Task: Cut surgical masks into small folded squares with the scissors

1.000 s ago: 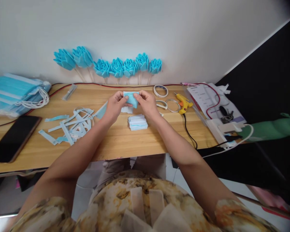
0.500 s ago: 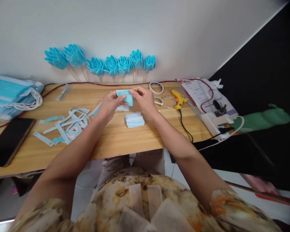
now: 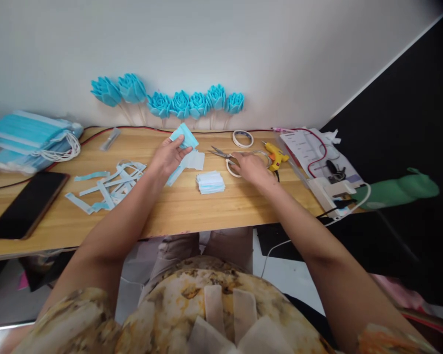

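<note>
Between the thumb and fingers of my left hand [image 3: 170, 155] is a folded piece of light-blue mask fabric [image 3: 184, 136], raised above the table. My right hand [image 3: 251, 167] has its fingers closed at the handles of the scissors [image 3: 220, 153], whose blades point left and lie slightly apart. A neat stack of small white and pale-blue pieces [image 3: 210, 182] rests between my forearms. Behind my left hand, loose pale fabric [image 3: 195, 161] lies flat on the wooden table [image 3: 192, 211].
Blue fabric flowers [image 3: 180, 104] on sticks lean against the wall. Left are packed face masks [image 3: 25, 135], a phone [image 3: 27, 204] and loose cut strips [image 3: 107, 189]. Right are a tape roll [image 3: 242, 139], a yellow glue gun [image 3: 276, 156], a power strip [image 3: 328, 194] and a green bottle [image 3: 398, 191].
My right hand has let go of the blue fabric and moved right onto the scissors. My left hand keeps the fabric, now tilted. The view has shifted slightly.
</note>
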Demonstrator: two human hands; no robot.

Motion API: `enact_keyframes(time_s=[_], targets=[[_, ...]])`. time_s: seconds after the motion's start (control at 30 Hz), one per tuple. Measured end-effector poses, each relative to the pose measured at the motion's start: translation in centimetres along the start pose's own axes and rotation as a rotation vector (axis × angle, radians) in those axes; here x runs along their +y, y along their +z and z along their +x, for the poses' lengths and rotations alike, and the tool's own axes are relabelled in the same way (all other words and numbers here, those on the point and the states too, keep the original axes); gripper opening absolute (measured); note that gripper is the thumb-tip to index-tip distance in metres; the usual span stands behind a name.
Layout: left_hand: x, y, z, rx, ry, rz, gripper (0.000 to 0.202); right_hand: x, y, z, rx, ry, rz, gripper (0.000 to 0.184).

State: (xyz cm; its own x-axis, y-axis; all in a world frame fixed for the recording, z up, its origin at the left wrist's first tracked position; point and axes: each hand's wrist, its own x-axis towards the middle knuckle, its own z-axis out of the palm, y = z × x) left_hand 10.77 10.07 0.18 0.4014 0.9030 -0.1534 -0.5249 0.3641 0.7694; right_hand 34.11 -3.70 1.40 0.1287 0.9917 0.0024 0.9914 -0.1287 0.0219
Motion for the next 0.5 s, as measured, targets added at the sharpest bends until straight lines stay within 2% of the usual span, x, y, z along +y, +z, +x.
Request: enact_keyframes(time_s=[0.1,0.17,0.27,0.33,0.4,0.5], targets=[[0.3,-0.2,0.2,0.021,-0.01,-0.018,0.012,0.4,0.3,0.5,0.022,-0.031,0.067,0.047],[0.6,-0.2,0.1,0.031,-0.017,-0.033,0.013,1.1,-0.1,1.1,0.068,-0.023,0.187,0.051],[1.2,0.0,-0.1,0.07,-0.025,-0.084,0.015,1.8,-1.4,1.7,0.101,-0.002,0.617,0.06],[1.6,0.2,-0.2,0.103,-0.039,-0.132,0.016,1.4,-2.5,1.7,0.023,-0.04,1.056,0.064],[1.7,0.2,-0.2,0.121,-0.047,-0.163,0.017,0.2,-3.3,1.2,-0.128,-0.104,1.421,0.065],[1.6,-0.1,0.0,0.107,-0.032,-0.153,0.016,-2.4,-3.8,0.0,-0.361,-0.17,1.622,0.068]])
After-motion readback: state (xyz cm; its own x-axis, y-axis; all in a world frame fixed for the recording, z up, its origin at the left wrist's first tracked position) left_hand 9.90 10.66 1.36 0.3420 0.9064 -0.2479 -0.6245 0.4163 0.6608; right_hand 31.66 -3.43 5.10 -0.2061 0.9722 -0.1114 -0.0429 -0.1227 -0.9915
